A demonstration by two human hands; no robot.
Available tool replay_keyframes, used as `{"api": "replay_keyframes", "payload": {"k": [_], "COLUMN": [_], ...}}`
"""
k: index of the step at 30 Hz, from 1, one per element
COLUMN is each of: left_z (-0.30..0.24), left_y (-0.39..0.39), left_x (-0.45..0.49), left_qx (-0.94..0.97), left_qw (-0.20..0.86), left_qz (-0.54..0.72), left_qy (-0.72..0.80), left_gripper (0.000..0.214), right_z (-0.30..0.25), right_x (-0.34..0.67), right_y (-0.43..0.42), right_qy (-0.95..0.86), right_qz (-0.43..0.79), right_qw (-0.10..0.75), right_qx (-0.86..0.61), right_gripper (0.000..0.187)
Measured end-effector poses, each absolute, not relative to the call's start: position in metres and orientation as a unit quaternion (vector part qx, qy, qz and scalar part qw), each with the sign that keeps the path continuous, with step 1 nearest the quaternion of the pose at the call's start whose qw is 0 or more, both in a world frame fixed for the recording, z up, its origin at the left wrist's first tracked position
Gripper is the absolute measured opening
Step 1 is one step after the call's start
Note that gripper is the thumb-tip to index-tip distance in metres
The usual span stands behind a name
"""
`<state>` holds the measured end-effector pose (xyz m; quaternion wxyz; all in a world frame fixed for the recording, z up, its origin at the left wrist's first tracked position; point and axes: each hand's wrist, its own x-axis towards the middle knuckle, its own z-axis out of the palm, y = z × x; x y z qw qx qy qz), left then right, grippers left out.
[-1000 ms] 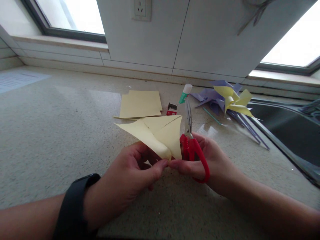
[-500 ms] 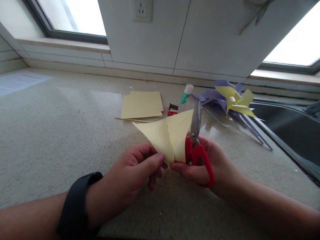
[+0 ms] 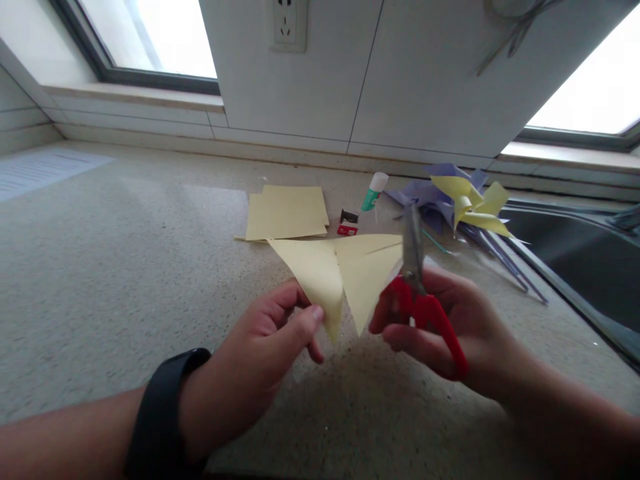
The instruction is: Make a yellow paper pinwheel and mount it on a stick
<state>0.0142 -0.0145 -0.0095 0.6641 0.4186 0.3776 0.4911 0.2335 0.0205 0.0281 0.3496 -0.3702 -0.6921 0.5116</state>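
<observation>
My left hand (image 3: 273, 347) pinches a yellow sheet of paper (image 3: 313, 267) between thumb and fingers. A slit splits the sheet from its near corner, so two pointed flaps hang apart. My right hand (image 3: 450, 327) is closed around red-handled scissors (image 3: 413, 273), slightly blurred, with blades together and pointing away from me. The scissors are just right of the paper, and the right fingertips look apart from it. Beyond the paper lie a stack of yellow sheets (image 3: 287, 212), a small red-and-black box (image 3: 348, 223) and a glue stick (image 3: 374, 192).
Purple pinwheels (image 3: 425, 197) and a yellow pinwheel (image 3: 467, 203) lie at the back right, their sticks (image 3: 505, 260) beside a dark sink (image 3: 580, 267). A printed sheet (image 3: 45, 170) rests at the far left of the speckled counter (image 3: 125, 267). A wall socket (image 3: 289, 27) is above.
My right hand has let go of the paper and moved right with the scissors. The paper's two near flaps have spread apart, while my left hand keeps its pinch.
</observation>
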Motion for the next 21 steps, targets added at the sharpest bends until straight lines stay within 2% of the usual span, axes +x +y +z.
{"api": "replay_keyframes", "payload": {"k": [2,5,13,21], "left_z": [-0.009,-0.010,-0.011,0.002], "left_y": [-0.016,-0.018,-0.015,-0.019], "left_x": [0.015,0.016,0.017,0.009], "left_qx": [0.404,0.367,0.374,0.357], "left_qw": [0.674,0.704,0.685,0.712], "left_qz": [0.498,0.494,0.529,0.505], "left_qy": [0.367,0.355,0.333,0.332], "left_gripper": [0.009,0.021,0.023,0.021], "right_z": [0.033,0.034,0.029,0.026], "right_x": [0.242,0.251,0.254,0.260], "right_y": [0.023,0.030,0.051,0.062], "right_qy": [-0.684,-0.669,-0.646,-0.584], "right_qz": [0.478,0.421,0.356,0.440], "right_qw": [0.392,0.449,0.415,0.412], "right_qx": [-0.389,-0.416,-0.532,-0.543], "right_gripper": [0.018,0.028,0.043,0.042]}}
